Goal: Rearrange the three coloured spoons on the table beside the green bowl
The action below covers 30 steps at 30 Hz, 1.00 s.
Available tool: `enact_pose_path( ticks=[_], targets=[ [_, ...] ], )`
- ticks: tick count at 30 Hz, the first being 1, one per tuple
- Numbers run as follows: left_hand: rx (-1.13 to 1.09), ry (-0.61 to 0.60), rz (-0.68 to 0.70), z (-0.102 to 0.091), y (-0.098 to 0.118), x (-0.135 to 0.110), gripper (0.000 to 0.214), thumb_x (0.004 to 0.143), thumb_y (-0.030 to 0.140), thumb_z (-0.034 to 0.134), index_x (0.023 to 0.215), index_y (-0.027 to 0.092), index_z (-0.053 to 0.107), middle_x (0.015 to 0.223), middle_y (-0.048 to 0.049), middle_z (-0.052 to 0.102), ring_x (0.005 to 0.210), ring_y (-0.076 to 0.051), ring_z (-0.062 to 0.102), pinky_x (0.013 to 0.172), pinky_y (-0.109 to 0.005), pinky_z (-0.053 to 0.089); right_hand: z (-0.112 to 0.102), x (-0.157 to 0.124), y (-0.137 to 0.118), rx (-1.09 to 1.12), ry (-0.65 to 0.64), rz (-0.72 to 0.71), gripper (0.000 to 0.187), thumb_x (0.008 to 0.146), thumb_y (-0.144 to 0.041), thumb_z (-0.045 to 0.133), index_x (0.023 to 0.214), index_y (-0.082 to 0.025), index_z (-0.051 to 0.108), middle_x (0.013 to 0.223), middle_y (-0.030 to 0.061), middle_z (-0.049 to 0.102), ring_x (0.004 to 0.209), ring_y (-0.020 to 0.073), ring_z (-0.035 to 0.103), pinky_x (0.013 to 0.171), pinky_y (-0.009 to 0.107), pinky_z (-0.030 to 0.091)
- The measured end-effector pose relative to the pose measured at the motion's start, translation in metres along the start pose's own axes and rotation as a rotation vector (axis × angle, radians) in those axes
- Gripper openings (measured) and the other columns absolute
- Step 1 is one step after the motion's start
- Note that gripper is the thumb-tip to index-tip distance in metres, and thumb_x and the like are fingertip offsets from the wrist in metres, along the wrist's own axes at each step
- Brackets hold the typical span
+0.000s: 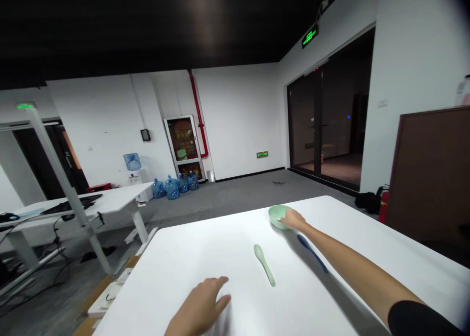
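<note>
My left hand (200,304) rests on the white table (154,297) at the bottom of the view, fingers apart and holding nothing. A pale green spoon (264,264) lies just up and to the right of it. My right hand (293,220) reaches far across the table, its fingers on the right side of a pale green bowl (277,216). I cannot tell whether they grip the rim. Under my right forearm, a dark blue spoon (312,252) lies on the tabletop, partly in the arm's shadow.
A white desk (91,204) with cables and a metal upright (69,194) stands to the left. Blue water jugs (172,188) sit by the far wall. A brown board (429,179) and a red fire extinguisher (384,206) stand to the right.
</note>
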<state>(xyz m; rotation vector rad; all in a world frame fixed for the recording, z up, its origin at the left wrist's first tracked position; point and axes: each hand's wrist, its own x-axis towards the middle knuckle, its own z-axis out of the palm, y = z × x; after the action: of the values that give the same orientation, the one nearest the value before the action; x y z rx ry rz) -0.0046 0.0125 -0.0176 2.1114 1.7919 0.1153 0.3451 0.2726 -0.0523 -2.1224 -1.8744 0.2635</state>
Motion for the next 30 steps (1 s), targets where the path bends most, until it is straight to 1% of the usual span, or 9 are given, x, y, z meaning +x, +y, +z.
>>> enact_pose_path(
  ticks=[3, 6, 10, 13, 15, 17, 22, 26, 30],
  targets=[
    [0.014, -0.006, 0.004, 0.0, 0.001, 0.0, 0.058, 0.087, 0.059, 0.041, 0.138, 0.032, 0.048, 0.132, -0.0065, 0.059, 0.119, -0.028, 0.054, 0.102, -0.042, 0.039, -0.014, -0.011, -0.001, 0.006, 0.001, -0.024, 0.038, 0.084, -0.047, 0.052, 0.094, -0.015, 0.068, 0.105, 0.0145, 0.069, 0.091, 0.0244, 0.065, 0.068, 0.027, 0.043],
    [0.026, -0.009, 0.011, -0.001, 0.003, 0.001, 0.057, 0.088, 0.057, 0.04, 0.138, 0.031, 0.048, 0.133, -0.0068, 0.058, 0.12, -0.028, 0.054, 0.103, -0.042, 0.039, -0.032, -0.031, 0.003, 0.031, -0.002, -0.075, 0.033, 0.085, -0.044, 0.05, 0.083, -0.016, 0.068, 0.092, 0.0114, 0.071, 0.083, 0.0204, 0.065, 0.064, 0.024, 0.04],
    [0.034, -0.011, 0.038, -0.002, 0.005, -0.001, 0.056, 0.088, 0.055, 0.041, 0.137, 0.029, 0.05, 0.133, -0.0074, 0.058, 0.121, -0.027, 0.053, 0.103, -0.041, 0.039, -0.055, -0.067, 0.019, 0.104, -0.006, -0.11, 0.031, 0.084, -0.042, 0.052, 0.076, -0.016, 0.066, 0.079, 0.0094, 0.07, 0.078, 0.0183, 0.063, 0.063, 0.023, 0.037],
    [0.032, -0.005, 0.044, -0.002, 0.007, -0.005, 0.056, 0.088, 0.055, 0.039, 0.136, 0.028, 0.049, 0.131, -0.0076, 0.06, 0.119, -0.026, 0.055, 0.101, -0.04, 0.04, -0.063, -0.092, 0.037, 0.123, -0.006, -0.1, 0.03, 0.084, -0.04, 0.052, 0.076, -0.015, 0.066, 0.075, 0.0092, 0.069, 0.076, 0.0179, 0.062, 0.063, 0.023, 0.037],
    [0.03, 0.001, 0.054, -0.003, 0.008, -0.008, 0.056, 0.088, 0.055, 0.039, 0.136, 0.028, 0.049, 0.131, -0.0074, 0.06, 0.119, -0.026, 0.055, 0.101, -0.039, 0.04, -0.063, -0.105, 0.05, 0.104, -0.016, -0.058, 0.029, 0.084, -0.038, 0.051, 0.078, -0.014, 0.066, 0.077, 0.0101, 0.069, 0.073, 0.0179, 0.062, 0.062, 0.024, 0.036],
    [0.029, 0.003, 0.059, -0.003, 0.008, -0.009, 0.057, 0.088, 0.056, 0.04, 0.136, 0.028, 0.049, 0.132, -0.0074, 0.059, 0.12, -0.026, 0.054, 0.101, -0.039, 0.04, -0.058, -0.114, 0.063, 0.076, -0.038, -0.002, 0.028, 0.083, -0.036, 0.049, 0.082, -0.014, 0.066, 0.081, 0.0115, 0.07, 0.071, 0.0181, 0.063, 0.06, 0.025, 0.036],
    [0.021, -0.005, 0.051, -0.002, 0.006, -0.01, 0.059, 0.087, 0.059, 0.041, 0.137, 0.028, 0.049, 0.134, -0.0071, 0.058, 0.122, -0.027, 0.053, 0.102, -0.04, 0.039, -0.04, -0.123, 0.09, -0.003, -0.122, 0.059, 0.028, 0.082, -0.036, 0.051, 0.089, -0.013, 0.066, 0.091, 0.0141, 0.07, 0.071, 0.0202, 0.065, 0.058, 0.027, 0.038],
    [0.019, -0.008, 0.053, -0.003, 0.007, -0.011, 0.059, 0.087, 0.058, 0.041, 0.136, 0.027, 0.05, 0.135, -0.0067, 0.058, 0.123, -0.027, 0.052, 0.103, -0.039, 0.038, -0.031, -0.125, 0.099, 0.012, -0.21, 0.073, 0.026, 0.082, -0.033, 0.053, 0.093, -0.012, 0.065, 0.086, 0.0139, 0.071, 0.063, 0.0191, 0.066, 0.057, 0.027, 0.041],
    [0.016, -0.005, 0.048, -0.004, 0.009, -0.012, 0.059, 0.087, 0.058, 0.04, 0.137, 0.027, 0.05, 0.136, -0.0067, 0.057, 0.123, -0.027, 0.052, 0.104, -0.039, 0.038, -0.026, -0.123, 0.101, 0.013, -0.218, 0.08, 0.026, 0.081, -0.029, 0.056, 0.097, -0.011, 0.065, 0.086, 0.014, 0.071, 0.061, 0.0194, 0.067, 0.056, 0.027, 0.043]
  ],
)
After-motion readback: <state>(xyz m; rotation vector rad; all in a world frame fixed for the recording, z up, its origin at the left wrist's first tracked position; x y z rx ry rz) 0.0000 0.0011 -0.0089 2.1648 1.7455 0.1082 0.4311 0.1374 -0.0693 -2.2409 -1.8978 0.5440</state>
